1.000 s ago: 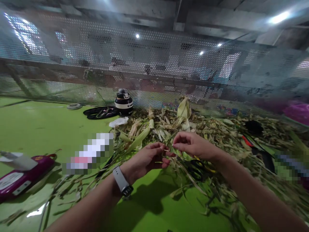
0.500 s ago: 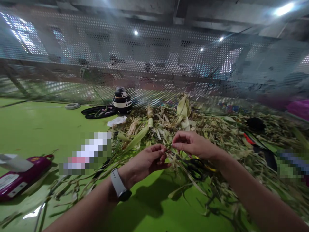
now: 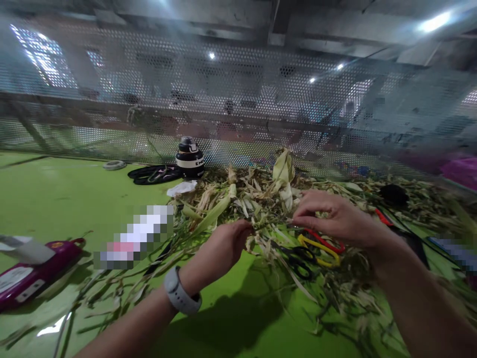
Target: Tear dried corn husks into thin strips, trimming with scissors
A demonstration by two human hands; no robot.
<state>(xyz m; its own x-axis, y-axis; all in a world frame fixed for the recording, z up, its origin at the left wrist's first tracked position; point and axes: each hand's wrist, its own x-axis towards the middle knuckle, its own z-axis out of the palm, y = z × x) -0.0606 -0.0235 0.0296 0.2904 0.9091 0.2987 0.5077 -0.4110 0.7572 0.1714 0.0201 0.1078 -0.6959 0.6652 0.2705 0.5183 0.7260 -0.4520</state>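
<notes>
The left hand [image 3: 219, 253] has its fingers curled in, fingertips pinched on one end of a thin, twisted husk strand [image 3: 270, 222]; the right hand [image 3: 331, 216] pinches the other end between thumb and forefinger. The strand runs between the two hands, above the green counter [image 3: 74, 191], in front of a heap of dry husks [image 3: 253, 186]. A pale grey watch [image 3: 181, 293] circles the left wrist.

Below the right hand lie a red loop [image 3: 328, 242], a yellow loop [image 3: 322, 257] and black scissor handles [image 3: 300, 263], partly among the husk scraps.

At the back, near the perforated screen [image 3: 238, 112], a black bottle [image 3: 190, 161] with a white band stands upright, its lid on; its walls are opaque, so its contents cannot be seen. Just left of it lies a flat, round black object [image 3: 154, 174] with cord-like and pinkish bits on it; whether it is a shallow dish is unclear. A crumpled white sheet [image 3: 182, 188] lies in front of the bottle, and a pale ring [image 3: 114, 165] farther left.

A magenta device [image 3: 40, 271] sits at the left edge. At the right edge is something bright pink [image 3: 462, 174], too blurred to identify as a container.
</notes>
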